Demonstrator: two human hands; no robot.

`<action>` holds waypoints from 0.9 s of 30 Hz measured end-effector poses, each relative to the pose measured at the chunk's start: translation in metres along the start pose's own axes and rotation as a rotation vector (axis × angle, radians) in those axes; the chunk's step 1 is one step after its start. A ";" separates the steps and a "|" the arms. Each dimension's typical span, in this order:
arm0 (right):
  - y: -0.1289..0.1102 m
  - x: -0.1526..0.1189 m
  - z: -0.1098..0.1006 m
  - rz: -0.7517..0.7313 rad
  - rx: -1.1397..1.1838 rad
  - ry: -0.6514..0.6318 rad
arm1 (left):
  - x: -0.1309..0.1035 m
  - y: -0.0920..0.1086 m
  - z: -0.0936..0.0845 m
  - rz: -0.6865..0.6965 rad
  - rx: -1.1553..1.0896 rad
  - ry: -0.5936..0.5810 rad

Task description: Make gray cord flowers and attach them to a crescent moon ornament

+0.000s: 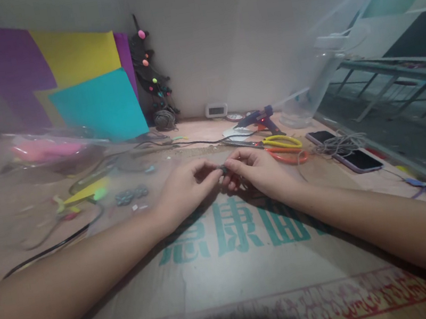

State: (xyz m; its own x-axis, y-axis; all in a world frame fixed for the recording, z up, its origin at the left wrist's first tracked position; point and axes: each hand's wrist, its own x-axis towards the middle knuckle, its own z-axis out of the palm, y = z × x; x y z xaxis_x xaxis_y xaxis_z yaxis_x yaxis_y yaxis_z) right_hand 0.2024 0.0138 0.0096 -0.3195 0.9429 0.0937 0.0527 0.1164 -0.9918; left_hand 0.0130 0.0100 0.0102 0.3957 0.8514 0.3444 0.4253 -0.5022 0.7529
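Note:
A small dark piece (pixel 223 168) is pinched between the fingertips of both hands, over a cardboard sheet (pixel 212 283) with green printed characters. My left hand (pixel 196 181) is closed on it from the left, thumb and forefinger together. From the right, my right hand (pixel 253 169) grips the same piece, its other fingers curled below. What kind of piece it is cannot be made out, as the fingers cover most of it. Left of my left hand lies a cluster of small grey-blue pieces (pixel 132 195). Scissors with yellow and orange handles (pixel 281 143) rest just beyond my right hand.
A glue gun (pixel 259 118) with a red light lies at the back. Two phones (pixel 356 158) with a coiled cable (pixel 342 143) are on the right. A plastic jug (pixel 304 96) stands behind them. Coloured sheets (pixel 101 104) lean on the wall; a black cord (pixel 53 248) runs left.

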 end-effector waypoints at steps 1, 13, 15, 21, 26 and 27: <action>0.000 0.000 0.000 -0.003 -0.001 0.005 | 0.000 0.000 0.000 -0.004 0.003 0.000; 0.000 -0.001 0.000 0.011 -0.013 -0.007 | 0.002 0.001 -0.001 -0.049 -0.066 0.030; 0.000 -0.002 0.000 0.031 -0.007 -0.027 | 0.002 0.001 -0.001 -0.054 -0.089 0.024; 0.000 -0.003 0.000 0.029 0.055 -0.107 | 0.002 0.002 -0.001 -0.067 -0.118 0.020; 0.002 -0.003 0.002 0.038 0.086 -0.119 | 0.001 0.001 0.000 -0.055 -0.155 0.007; 0.003 -0.003 0.002 0.040 0.086 -0.115 | 0.001 0.001 0.000 -0.054 -0.154 0.010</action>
State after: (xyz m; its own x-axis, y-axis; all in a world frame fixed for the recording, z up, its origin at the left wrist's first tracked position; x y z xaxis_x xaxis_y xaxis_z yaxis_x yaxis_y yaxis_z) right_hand 0.2019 0.0111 0.0064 -0.4257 0.9036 0.0482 -0.0124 0.0475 -0.9988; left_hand 0.0135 0.0104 0.0113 0.3674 0.8782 0.3061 0.3154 -0.4273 0.8473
